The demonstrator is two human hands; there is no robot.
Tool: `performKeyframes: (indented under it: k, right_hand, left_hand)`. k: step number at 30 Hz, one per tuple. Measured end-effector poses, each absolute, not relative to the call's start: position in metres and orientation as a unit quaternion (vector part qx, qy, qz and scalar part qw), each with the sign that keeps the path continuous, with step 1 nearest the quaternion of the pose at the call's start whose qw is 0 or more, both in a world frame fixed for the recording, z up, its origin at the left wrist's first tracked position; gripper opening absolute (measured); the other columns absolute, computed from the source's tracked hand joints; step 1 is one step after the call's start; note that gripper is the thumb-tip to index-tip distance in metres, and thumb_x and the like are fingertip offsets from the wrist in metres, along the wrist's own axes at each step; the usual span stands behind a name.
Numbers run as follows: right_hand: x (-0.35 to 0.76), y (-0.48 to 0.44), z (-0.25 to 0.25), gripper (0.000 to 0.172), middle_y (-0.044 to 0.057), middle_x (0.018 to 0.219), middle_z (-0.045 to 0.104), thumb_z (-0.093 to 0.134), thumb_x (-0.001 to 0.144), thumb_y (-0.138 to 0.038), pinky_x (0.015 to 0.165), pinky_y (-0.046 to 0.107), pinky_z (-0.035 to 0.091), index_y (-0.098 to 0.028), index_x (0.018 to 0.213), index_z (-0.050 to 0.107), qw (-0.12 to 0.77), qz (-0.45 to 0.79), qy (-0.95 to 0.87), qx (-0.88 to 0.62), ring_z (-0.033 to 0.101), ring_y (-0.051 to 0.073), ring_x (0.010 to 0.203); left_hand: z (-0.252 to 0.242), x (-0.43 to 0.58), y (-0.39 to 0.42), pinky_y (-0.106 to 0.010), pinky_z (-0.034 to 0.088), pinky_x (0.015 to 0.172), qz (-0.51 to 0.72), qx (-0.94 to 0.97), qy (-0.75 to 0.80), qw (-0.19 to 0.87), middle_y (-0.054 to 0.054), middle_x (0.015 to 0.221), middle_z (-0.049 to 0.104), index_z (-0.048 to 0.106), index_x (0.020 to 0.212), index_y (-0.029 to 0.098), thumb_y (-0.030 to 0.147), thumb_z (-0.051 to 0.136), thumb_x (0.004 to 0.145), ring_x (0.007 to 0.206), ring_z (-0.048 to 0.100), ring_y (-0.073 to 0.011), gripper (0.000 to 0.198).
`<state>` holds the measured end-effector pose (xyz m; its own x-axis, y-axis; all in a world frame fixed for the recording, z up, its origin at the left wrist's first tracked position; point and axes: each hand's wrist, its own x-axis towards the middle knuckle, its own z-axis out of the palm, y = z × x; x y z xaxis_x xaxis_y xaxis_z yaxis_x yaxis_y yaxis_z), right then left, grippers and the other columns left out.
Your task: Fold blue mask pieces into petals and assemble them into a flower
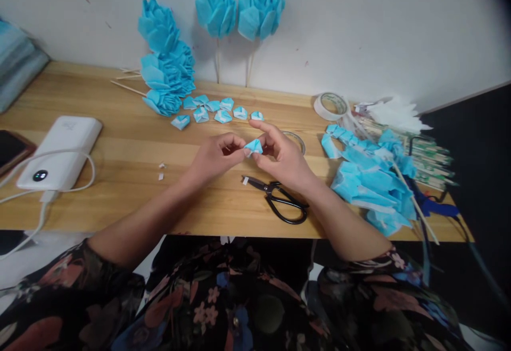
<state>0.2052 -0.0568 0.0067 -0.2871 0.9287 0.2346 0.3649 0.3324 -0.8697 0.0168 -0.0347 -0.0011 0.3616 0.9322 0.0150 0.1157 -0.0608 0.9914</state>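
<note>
Between my two hands is a small folded blue paper petal (pixel 254 147), held above the middle of the table. My left hand (pixel 217 155) pinches its left side with thumb and fingertips. On the other side, my right hand (pixel 281 154) grips it between thumb and fingers, one finger stretched out above. Just beyond, several similar folded petals (pixel 222 116) lie in loose rows. Below my right hand rest black-handled scissors (pixel 279 197), with a small white scrap of tape (pixel 245 180) at the blade tip. A tape roll (pixel 296 141) is partly hidden behind my right hand.
Blue paper flowers (pixel 167 74) are piled at the back left, and two more flowers (pixel 261 10) on sticks lean on the wall. A white power bank (pixel 59 154) with a cable lies left. Blue crepe paper (pixel 367 181) and a wide tape roll (pixel 330 107) occupy the right.
</note>
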Motion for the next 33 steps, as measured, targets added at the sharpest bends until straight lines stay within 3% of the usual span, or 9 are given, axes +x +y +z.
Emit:
performKeyframes:
  k: [12,23,27,33]
  right_hand:
    - [0.217,-0.048,0.006,0.053,0.001,0.093,0.068,0.065,0.090,-0.035,0.073,0.031,0.051,-0.026,0.141,0.053,0.393,0.461,-0.688,-0.401,0.061,0.015,0.080]
    - [0.216,-0.046,0.002,0.048,-0.002,0.083,0.061,0.063,0.086,-0.024,0.071,0.028,0.049,-0.022,0.133,0.059,0.418,0.432,-0.675,-0.428,0.057,0.013,0.076]
    - [0.215,-0.045,0.001,0.048,-0.002,0.082,0.060,0.066,0.086,-0.029,0.067,0.027,0.046,-0.023,0.134,0.059,0.415,0.423,-0.683,-0.427,0.055,0.013,0.073]
    - [0.216,-0.046,0.000,0.048,-0.001,0.085,0.064,0.062,0.087,-0.028,0.067,0.028,0.046,-0.023,0.135,0.058,0.400,0.420,-0.696,-0.422,0.056,0.013,0.074]
  left_hand:
    - [0.000,0.014,-0.034,-0.024,0.037,0.059,0.369,0.573,0.423,0.598,0.003,0.066,0.053,0.060,0.071,0.018,0.042,0.072,0.074,0.060,0.044,-0.0092,0.027]
    - [0.000,0.013,-0.033,-0.024,0.041,0.060,0.408,0.524,0.399,0.632,0.000,0.067,0.058,0.064,0.072,0.017,0.053,0.073,0.079,0.060,0.048,-0.0088,0.037]
    - [-0.003,0.015,-0.032,-0.023,0.038,0.056,0.390,0.528,0.417,0.629,0.003,0.066,0.056,0.065,0.079,0.018,0.044,0.078,0.074,0.056,0.046,-0.0076,0.030]
    - [-0.005,0.016,-0.032,-0.022,0.037,0.055,0.389,0.546,0.413,0.617,0.004,0.063,0.053,0.061,0.073,0.017,0.037,0.075,0.074,0.055,0.044,-0.0067,0.024]
